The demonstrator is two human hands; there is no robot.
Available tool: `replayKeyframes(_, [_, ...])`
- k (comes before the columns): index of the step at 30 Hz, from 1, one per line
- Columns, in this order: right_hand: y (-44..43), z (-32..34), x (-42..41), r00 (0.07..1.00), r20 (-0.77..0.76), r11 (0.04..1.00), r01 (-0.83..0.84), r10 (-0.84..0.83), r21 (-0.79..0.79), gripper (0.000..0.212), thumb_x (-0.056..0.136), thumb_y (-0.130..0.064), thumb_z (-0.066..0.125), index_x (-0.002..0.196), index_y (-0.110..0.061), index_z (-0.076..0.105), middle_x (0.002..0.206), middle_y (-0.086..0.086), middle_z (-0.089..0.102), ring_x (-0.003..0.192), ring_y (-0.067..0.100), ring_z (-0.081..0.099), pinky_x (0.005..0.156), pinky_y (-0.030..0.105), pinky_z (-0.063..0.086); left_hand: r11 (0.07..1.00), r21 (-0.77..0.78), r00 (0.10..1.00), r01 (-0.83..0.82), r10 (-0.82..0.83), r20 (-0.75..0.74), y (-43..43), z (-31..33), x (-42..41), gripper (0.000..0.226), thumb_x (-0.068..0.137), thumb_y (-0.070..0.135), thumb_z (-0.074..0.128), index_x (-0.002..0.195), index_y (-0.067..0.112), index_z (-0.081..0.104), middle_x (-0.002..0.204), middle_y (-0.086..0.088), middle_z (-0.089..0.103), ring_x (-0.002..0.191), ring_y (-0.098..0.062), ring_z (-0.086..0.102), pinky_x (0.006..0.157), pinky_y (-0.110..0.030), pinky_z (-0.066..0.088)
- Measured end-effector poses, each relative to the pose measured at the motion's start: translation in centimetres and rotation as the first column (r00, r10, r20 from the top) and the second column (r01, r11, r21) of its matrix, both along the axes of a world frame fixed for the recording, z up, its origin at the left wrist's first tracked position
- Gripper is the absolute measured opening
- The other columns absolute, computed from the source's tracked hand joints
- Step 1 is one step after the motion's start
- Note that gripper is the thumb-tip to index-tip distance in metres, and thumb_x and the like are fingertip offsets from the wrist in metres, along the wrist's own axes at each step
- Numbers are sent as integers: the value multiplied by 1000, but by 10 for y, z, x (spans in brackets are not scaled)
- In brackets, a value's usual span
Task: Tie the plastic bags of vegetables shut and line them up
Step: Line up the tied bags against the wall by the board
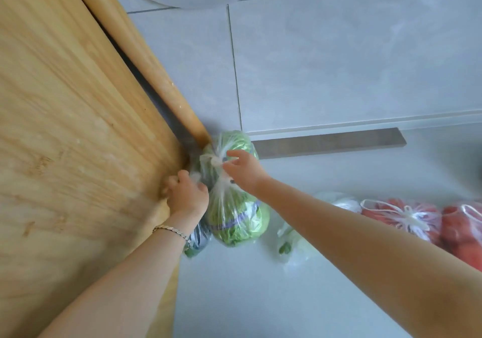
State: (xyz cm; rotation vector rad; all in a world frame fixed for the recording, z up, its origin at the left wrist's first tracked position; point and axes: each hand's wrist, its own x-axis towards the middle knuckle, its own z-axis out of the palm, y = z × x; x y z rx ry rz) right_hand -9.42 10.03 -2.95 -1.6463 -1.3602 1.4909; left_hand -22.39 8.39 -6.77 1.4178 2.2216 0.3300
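While the wooden board point(78, 129) filled the left of the view, the left hand point(186, 194) sat tight against its edge, a thin bracelet point(170, 229) on the wrist. Its fingers were curled in round a crumple of clear plastic, which looked to be the neck of a small dark bag point(199, 238). That bag lay under the wrist, on the person's side of the grip, with a scrap of green leaf showing at its end.

Just right of that hand, touching it, stood the cabbage bag point(237, 220) on the pale surface point(260, 298). It was thin and see-through, full of light green leaves with a purple band across them. The plastic was drawn into fine pleats that ran to a knot point(216, 160), and green showed on both sides of the knot.

The right hand point(243, 170) reached over this bag. Its fingers were loosely spread, not closed on anything, with the tips at the knot and the thumb just beside it.

Beyond the right forearm, well apart from both hands, lay a white bag point(300, 243) with a bit of green inside; its top could not be made out. Next came a red bag point(417, 215), clear plastic over red vegetables and gathered into a white knot. A second red bag point(467, 236) touched it at the right edge.
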Motion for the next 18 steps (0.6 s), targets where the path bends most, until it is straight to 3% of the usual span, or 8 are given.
replayKeyframes(2, [-22,0,27,997,50,994,-62,58,86,33,88,-9,49,120,-11,57,106,6,64,78,11,58,70,16,46,970,236,998,58,-56,-16,-14,6,17,41,86,12,54,124,1,43,131,-20,36,116,-38,43,99,-41,37])
replayKeyframes(4, [-43,-2,65,985,168,980,-77,46,181,27,87,-8,52,111,-11,65,108,3,66,95,16,62,88,23,46,888,428,985,168,-166,-42,-27,12,42,39,79,3,55,117,1,49,127,-21,41,114,-37,44,101,-40,34])
replayKeyframes(7, [-74,-13,141,933,334,939,11,-133,344,23,84,-2,53,98,-8,69,108,10,66,98,24,61,94,29,46,746,515,893,422,-440,-95,-46,15,94,40,74,12,49,112,0,53,120,-22,49,112,-39,47,99,-40,36])
replayKeyframes(9, [-92,-27,200,821,542,944,-12,-179,329,27,83,-4,53,107,-9,64,118,12,58,111,26,53,99,32,39,679,412,776,608,-618,-125,-60,12,134,50,79,27,48,120,-2,48,125,-21,49,117,-38,48,99,-42,38])
replayKeyframes(12, [-119,-55,273,582,812,999,-43,48,-29,50,85,-16,52,134,-16,41,139,10,41,128,29,36,105,37,30,659,52,660,750,-743,-113,-71,0,184,69,84,51,47,135,6,33,140,-14,39,126,-31,41,102,-40,35])
replayKeyframes(15, [-139,-82,306,406,878,966,-137,255,-218,54,90,-25,46,140,-21,28,145,8,34,132,30,33,107,41,28,692,-207,694,691,-716,-78,-79,-11,212,60,85,52,50,126,10,39,131,-14,45,120,-32,47,94,-40,38])
replayKeyframes(18, [-137,-92,314,381,899,972,-171,215,-160,52,88,-17,46,137,-17,30,138,9,43,128,31,37,104,42,32,731,-238,738,640,-671,-73,-89,-21,218,46,87,42,50,116,8,42,119,-15,54,108,-34,54,84,-38,43])
